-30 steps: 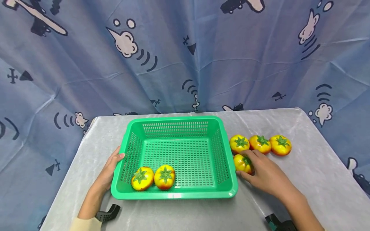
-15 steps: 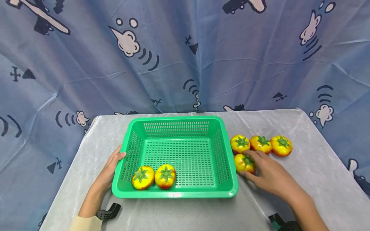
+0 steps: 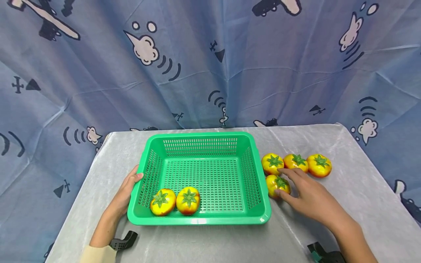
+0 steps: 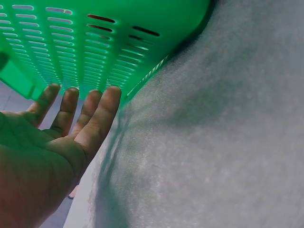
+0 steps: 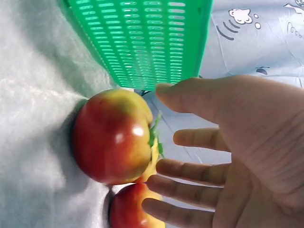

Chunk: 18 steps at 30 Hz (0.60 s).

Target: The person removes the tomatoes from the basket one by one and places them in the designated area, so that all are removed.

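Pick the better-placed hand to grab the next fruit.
Right hand, likely: it's open beside the front loose fruit. Left hand holds the green basket on its opposite side.

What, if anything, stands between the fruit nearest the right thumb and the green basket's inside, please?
The basket's right wall stands between them, just beside the fruit; nothing visible blocks the right hand from that fruit.

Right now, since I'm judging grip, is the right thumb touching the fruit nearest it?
Apart: the right wrist view shows blue curtain in the gap between the right thumb and that fruit.
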Tool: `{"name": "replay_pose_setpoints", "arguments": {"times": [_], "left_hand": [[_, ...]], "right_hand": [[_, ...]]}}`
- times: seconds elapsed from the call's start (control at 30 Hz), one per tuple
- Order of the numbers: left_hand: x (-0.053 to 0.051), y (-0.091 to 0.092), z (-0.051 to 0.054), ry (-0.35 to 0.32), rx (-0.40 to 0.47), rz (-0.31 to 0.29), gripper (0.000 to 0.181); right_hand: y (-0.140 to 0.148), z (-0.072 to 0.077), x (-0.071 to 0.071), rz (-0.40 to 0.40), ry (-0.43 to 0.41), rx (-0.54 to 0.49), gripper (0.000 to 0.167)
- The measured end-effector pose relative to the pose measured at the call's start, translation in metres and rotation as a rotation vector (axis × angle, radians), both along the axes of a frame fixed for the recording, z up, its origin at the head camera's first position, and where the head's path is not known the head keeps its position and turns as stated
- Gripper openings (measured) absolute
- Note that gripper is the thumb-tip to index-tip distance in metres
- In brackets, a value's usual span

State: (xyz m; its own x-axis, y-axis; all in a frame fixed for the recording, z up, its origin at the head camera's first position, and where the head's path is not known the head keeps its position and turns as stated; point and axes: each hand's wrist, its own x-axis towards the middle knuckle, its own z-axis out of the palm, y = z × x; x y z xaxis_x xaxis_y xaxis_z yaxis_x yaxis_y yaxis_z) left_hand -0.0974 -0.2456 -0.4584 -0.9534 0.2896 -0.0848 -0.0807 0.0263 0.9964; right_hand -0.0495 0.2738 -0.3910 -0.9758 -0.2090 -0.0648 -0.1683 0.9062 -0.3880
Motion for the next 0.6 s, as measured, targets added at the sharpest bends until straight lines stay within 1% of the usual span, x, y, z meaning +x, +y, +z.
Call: {"name": "replay_pose_setpoints", "arguments": {"times": [0.2,0.43,0.5,0.6], "left_hand": [[0.001,0.0,0.0,-0.017,-0.006,0.003,0.062],[0.0,-0.002,-0.001,0.001,0.0,-0.008,0.062],[-0.001,-0.002,-0.001,0.004,-0.001,-0.011,0.063],[0.0,-0.002,-0.001,0.007,0.002,-0.011,0.063]], "right_hand": [[-0.005,0.01,0.0,0.017,0.11,-0.056,0.062],[-0.016,0.023,-0.001,0.049,0.232,-0.122,0.065],[-0.019,0.026,-0.002,0.061,0.256,-0.123,0.065],[-0.025,0.03,-0.004,0.079,0.268,-0.118,0.063]]}}
